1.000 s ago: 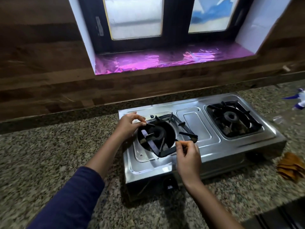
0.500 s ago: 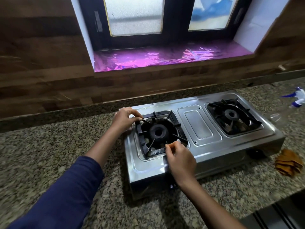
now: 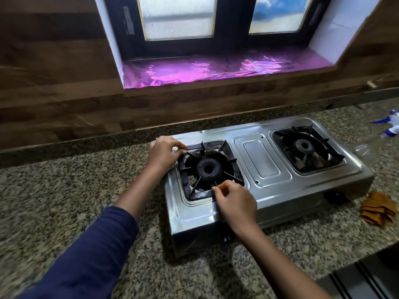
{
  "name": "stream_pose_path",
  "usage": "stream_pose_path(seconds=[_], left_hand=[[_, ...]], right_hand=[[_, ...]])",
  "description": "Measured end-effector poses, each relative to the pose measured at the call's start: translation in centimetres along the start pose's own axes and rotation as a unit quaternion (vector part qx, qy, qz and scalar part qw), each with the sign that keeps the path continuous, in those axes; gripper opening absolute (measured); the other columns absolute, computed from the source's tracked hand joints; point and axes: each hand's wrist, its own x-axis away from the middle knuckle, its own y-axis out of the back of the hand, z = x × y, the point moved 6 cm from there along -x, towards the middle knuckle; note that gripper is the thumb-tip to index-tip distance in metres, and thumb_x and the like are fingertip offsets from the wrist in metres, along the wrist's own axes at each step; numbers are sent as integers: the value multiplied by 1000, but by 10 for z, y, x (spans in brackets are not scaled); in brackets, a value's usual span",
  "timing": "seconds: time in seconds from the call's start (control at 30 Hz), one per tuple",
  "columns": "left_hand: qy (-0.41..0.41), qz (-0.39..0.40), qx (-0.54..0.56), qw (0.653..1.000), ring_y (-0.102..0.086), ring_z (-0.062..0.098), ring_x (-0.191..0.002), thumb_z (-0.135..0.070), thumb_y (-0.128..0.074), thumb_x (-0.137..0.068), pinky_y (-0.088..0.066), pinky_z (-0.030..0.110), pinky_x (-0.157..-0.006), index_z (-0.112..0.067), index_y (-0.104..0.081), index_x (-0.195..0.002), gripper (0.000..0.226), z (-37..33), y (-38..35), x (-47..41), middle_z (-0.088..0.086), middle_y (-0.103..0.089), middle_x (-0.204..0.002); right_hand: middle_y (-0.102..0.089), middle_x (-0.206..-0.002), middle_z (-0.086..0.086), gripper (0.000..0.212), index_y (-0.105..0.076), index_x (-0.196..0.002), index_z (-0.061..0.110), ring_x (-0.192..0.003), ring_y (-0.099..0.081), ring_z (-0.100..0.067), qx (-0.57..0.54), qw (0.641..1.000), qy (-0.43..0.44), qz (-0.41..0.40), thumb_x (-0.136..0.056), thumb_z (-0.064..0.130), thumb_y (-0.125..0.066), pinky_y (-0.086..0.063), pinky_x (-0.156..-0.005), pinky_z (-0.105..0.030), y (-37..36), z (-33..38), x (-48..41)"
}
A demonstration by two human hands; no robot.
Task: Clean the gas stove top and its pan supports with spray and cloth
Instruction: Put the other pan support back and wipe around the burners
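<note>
A steel two-burner gas stove stands on the granite counter. Its black left pan support lies flat around the left burner. My left hand pinches the support's far left corner. My right hand pinches its near edge, close to the right corner. The right pan support sits in place over the right burner, untouched. A clear spray bottle with a white and blue head lies on the counter to the stove's right. An orange-brown cloth lies crumpled by the stove's near right corner.
The speckled granite counter stretches left and in front of the stove. A wood-look wall and a window sill lined with shiny purple foil rise behind it. The counter's front edge drops off at lower right.
The left pan support was held tilted above the burner a second ago; both hands have lowered it flat into its recess on the stove top and still hold it.
</note>
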Motion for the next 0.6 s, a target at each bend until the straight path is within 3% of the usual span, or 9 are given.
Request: stream_pose_path(seconds=[0.17,0.27,0.37,0.5,0.6], left_hand=[[2,61,16,998,-61,17,-111,-27,-73,-83,-46,28,-94,-25,-71,-114,31,-13,-12,18,-2,-68,-120],[24,77,48,996,-54,17,-125,-15,-69,-87,-37,25,-105,-23,-68,-122,36,-13,-17,23,0,-58,-137],[32,76,52,995,-54,18,-126,-11,-68,-88,-38,28,-108,-21,-69,-121,35,-15,-17,21,3,-59,-136],[22,88,21,996,-58,21,-120,-12,-67,-88,-44,32,-102,-19,-71,-117,31,-22,-18,17,5,-66,-127],[27,88,22,996,-56,21,-124,-12,-67,-88,-43,32,-105,-20,-70,-118,32,-20,-20,18,4,-63,-131]], right_hand=[[-64,-83,11,26,-69,-80,26,-86,-57,-13,-51,997,57,-12,-83,51,-67,-48,-68,-31,4,-11,-9],[-64,-101,5,18,-71,-101,22,-97,-52,-18,-40,990,105,-82,-90,35,-66,-47,-79,-34,16,-19,-17],[-67,-107,-2,26,-70,-115,15,-100,-58,-24,-2,992,111,-53,-90,16,-64,-47,-86,-35,13,-32,-29],[-71,-93,-4,23,-74,-107,14,-90,-59,-24,-6,994,98,-41,-89,6,-61,-46,-77,-31,14,-42,-34],[-69,-89,-4,26,-75,-105,15,-88,-58,-22,-8,994,101,-40,-87,2,-60,-46,-75,-30,14,-41,-35]])
